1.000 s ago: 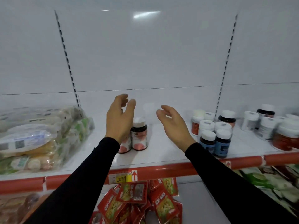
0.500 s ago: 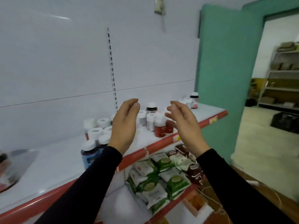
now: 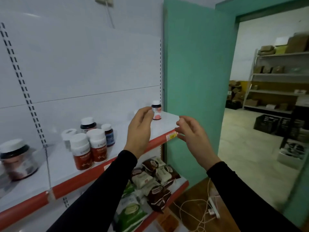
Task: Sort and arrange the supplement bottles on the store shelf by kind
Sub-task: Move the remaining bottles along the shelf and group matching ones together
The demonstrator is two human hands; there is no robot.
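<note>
At the far left of the shelf (image 3: pixel 55 164) stands a wide dark jar (image 3: pixel 17 160) with a white lid, blurred at the picture's edge. Right of it is a cluster of supplement bottles: two red-labelled bottles (image 3: pixel 89 150) side by side at the front, a white-capped bottle (image 3: pixel 68 135) behind them, then a dark bottle (image 3: pixel 88 125) and a small blue-labelled bottle (image 3: pixel 108 135) toward the back wall.

My left hand (image 3: pixel 139 131) is raised over the shelf's right part, fingers curled loosely, grip narrow and holding nothing that I can see. Its fingertips sit just beside a small pink-labelled bottle (image 3: pixel 156 113), which stands upright and alone near the shelf's far right end; whether they touch it, I cannot tell.

My right hand (image 3: pixel 192 135) hangs in the air beyond the shelf's red front edge, near a yellow price tag (image 3: pixel 172 136), fingers bent, grip half closed and empty.

Below, a lower shelf carries brown and white snack packets (image 3: pixel 156 174) and green packets (image 3: pixel 132 210). Behind my right hand stands a green wall (image 3: pixel 197 77).
</note>
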